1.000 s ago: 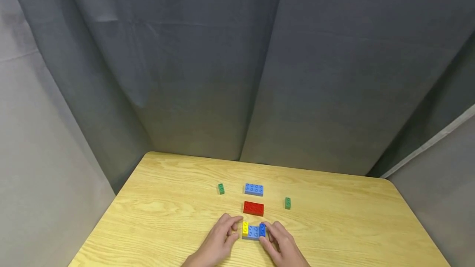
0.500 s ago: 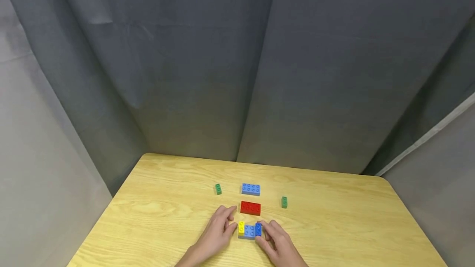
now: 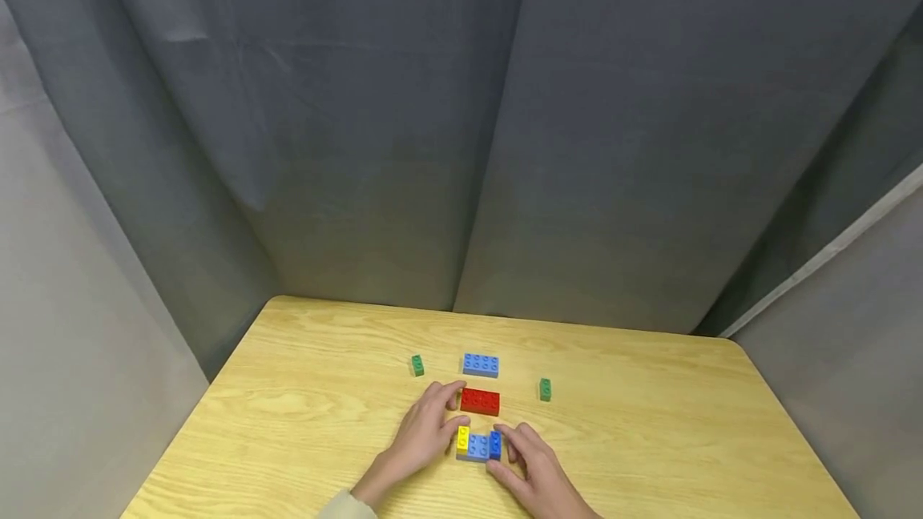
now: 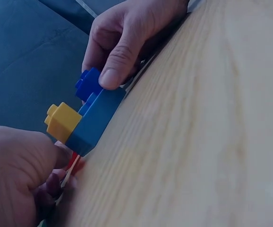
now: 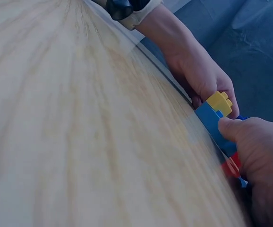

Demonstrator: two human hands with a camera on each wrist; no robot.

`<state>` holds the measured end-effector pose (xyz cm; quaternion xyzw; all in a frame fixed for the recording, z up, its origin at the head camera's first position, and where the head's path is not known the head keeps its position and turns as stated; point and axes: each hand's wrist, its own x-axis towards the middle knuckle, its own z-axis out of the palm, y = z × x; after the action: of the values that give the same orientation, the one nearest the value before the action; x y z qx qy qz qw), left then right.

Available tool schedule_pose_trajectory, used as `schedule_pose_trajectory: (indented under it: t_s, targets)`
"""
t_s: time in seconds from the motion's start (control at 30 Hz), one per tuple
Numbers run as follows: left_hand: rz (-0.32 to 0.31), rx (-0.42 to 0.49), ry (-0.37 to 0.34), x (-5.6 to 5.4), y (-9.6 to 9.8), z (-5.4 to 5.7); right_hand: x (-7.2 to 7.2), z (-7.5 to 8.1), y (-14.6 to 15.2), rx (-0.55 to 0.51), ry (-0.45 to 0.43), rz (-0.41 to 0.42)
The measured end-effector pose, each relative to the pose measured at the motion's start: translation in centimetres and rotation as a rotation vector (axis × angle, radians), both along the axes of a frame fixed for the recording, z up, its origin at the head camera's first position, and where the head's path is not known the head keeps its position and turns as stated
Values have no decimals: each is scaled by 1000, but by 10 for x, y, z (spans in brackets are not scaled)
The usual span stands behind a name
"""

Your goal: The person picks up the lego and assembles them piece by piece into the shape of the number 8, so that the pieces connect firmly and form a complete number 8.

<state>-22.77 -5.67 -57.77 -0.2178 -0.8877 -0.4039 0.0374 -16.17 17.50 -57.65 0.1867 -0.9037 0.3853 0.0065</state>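
In the head view a light blue toy brick (image 3: 479, 448) lies near the front, a yellow two-stud brick (image 3: 463, 440) on its left end and a dark blue two-stud brick (image 3: 495, 445) on its right end. My right hand (image 3: 532, 471) pinches the right end, thumb in front and index finger behind; the left wrist view shows that thumb (image 4: 111, 78) against the dark blue brick. My left hand (image 3: 425, 431) reaches past the yellow brick, fingers loosely spread. Its index fingertip is at the far left corner of a red eight-stud brick (image 3: 480, 401), its thumb close behind the yellow brick.
Behind the red brick lies another light blue brick (image 3: 481, 365). One small green brick (image 3: 417, 365) is at the left, another green brick (image 3: 545, 389) at the right. Grey curtains (image 3: 375, 142) surround the wooden table (image 3: 649, 423) at the back and sides.
My left hand has moved forward from beside the yellow brick to the red brick's left side. The right hand keeps its grip on the brick's right end. The whole view has shifted slightly.
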Motion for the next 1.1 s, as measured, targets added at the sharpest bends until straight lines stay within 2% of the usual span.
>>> schedule_pose_trajectory:
  t_s: [0.33,0.53,0.73,0.87,1.1]
  targets:
    - [52,-90,-7,-7,10,-3,-3,-2,2,56,40,3]
    - [75,-132,6,-9,13,-3,-5,-3,3,15,28,-18]
    - [76,-124,-3,-11,10,-2,-5,-1,-1,37,15,-85]
    - [69,-112,4,-14,5,1,-5,-1,-5,79,47,-141]
    - [75,-110,-8,-16,3,0,-7,-3,-6,116,99,-189]
